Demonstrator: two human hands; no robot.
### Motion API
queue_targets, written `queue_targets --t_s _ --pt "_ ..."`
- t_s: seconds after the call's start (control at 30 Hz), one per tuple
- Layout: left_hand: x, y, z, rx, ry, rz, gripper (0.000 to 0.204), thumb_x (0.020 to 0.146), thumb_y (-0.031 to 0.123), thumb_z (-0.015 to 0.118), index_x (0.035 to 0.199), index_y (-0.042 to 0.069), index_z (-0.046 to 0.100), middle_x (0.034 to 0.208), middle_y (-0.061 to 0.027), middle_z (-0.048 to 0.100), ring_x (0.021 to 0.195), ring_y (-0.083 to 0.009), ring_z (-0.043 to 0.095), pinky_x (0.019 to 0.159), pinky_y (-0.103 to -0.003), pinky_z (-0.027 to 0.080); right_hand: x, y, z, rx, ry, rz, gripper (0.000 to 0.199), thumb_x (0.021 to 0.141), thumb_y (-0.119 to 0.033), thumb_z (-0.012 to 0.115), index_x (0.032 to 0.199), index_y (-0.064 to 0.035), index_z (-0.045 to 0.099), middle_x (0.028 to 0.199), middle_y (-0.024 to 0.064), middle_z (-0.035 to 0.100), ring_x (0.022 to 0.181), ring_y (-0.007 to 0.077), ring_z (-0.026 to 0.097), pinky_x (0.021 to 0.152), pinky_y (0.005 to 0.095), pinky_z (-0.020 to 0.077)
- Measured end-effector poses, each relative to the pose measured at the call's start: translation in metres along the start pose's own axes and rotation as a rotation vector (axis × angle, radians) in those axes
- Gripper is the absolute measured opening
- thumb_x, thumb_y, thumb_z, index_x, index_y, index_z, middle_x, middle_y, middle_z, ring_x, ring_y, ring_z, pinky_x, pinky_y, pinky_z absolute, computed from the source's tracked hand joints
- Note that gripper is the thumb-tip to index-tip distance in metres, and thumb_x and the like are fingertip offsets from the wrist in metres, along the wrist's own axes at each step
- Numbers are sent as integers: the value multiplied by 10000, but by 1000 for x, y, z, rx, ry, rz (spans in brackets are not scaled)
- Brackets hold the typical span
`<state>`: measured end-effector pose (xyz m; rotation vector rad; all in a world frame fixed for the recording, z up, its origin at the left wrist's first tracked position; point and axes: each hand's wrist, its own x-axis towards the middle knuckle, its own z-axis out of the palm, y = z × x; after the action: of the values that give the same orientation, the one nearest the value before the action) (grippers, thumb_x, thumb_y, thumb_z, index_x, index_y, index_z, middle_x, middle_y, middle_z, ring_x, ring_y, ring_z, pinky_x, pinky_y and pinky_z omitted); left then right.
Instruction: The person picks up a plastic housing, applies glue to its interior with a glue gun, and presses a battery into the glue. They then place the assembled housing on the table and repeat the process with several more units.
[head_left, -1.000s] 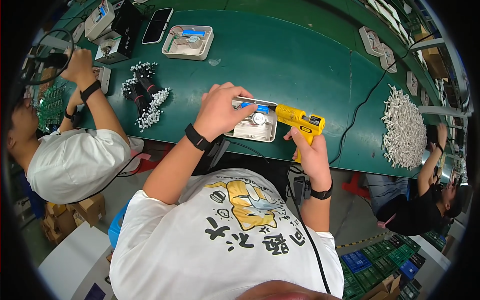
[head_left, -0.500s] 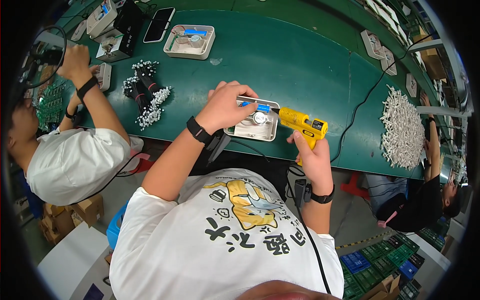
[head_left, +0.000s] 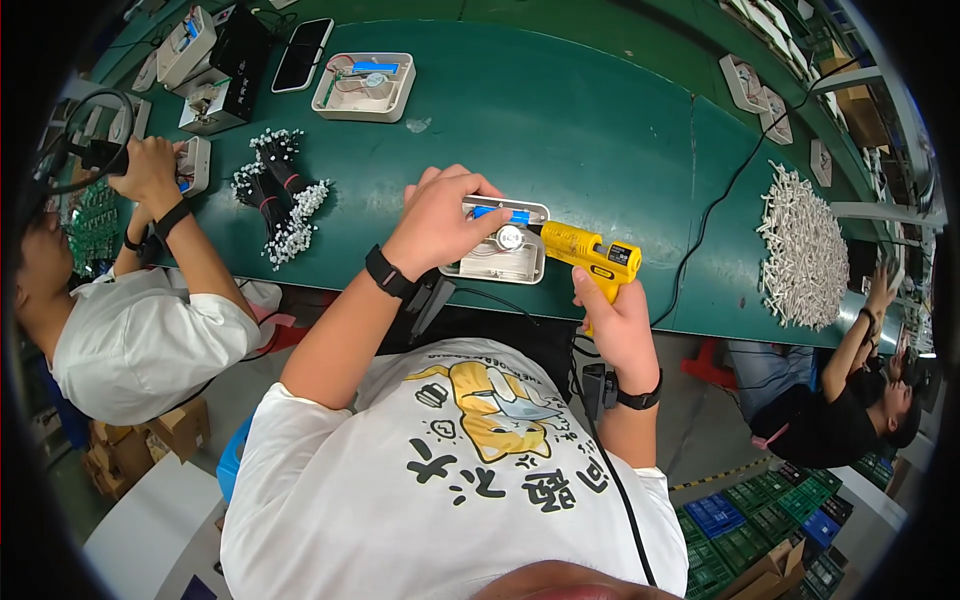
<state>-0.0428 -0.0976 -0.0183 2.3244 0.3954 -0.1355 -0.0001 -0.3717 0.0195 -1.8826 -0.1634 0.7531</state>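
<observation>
Green flat worktop (head_left: 600, 120): white rectangular open-top plastic box (head_left: 497, 265) lies near the near edge. R grip (head_left: 618, 320) closed round handle of yellow plastic glue gun (head_left: 590, 253); dark nozzle at box's R end, prob. angled for reach. L grip (head_left: 440, 215) holds box's L end, thumb at blue cylindrical cell (head_left: 519, 217), presumably steadying both.

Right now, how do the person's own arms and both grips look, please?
Short white sleeves leave both forearms bare. The left grip and right grip are ungloved. Each side has a black wristband, with a dark block beside it. A black cable runs down beside the right arm.
</observation>
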Motion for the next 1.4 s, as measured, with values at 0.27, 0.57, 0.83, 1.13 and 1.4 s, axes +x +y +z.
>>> queue_targets --t_s 0.27,0.57,0.83,1.13,1.4 --pt "-6 -30 -5 -304 -37 173 331 925 133 679 1246 167 750 1252 -13 696 1252 -239 569 1112 -442 349 -5 -16 10 -41 19 -160 287 1065 -277 703 1121 4 719 834 5 684 627 56 572 535 246 462" --pt "-10 -32 -2 -209 -25 262 480 870 32 553 1313 165 678 1345 2 648 1283 -231 529 1111 -414 308 23 -19 38 -99 -141 -230 292 1065 -267 703 1131 17 722 781 -16 664 608 56 556 527 254 439" --pt "-12 -34 -4 -215 -15 282 461 878 49 552 1303 172 679 1318 10 652 1240 -226 533 1080 -403 312 15 -23 36 -91 -38 -163 294 1070 -282 694 1109 7 726 764 -23 636 581 52 541 510 256 439" --pt "-20 -45 -3 -124 93 319 467 899 12 544 1340 91 676 1333 -84 641 1167 -245 605 1019 -413 447 19 -12 26 59 -112 -132 288 1076 -283 674 1125 -3 722 867 22 700 594 58 568 521 240 469" --pt "30 -8 -15 -613 -100 19 287 992 27 563 1236 5 713 1141 -117 645 690 -166 683 596 -299 564 12 65 -34 598 211 -209 257 1110 -276 583 1129 -25 635 1042 125 703 599 140 558 547 302 488"
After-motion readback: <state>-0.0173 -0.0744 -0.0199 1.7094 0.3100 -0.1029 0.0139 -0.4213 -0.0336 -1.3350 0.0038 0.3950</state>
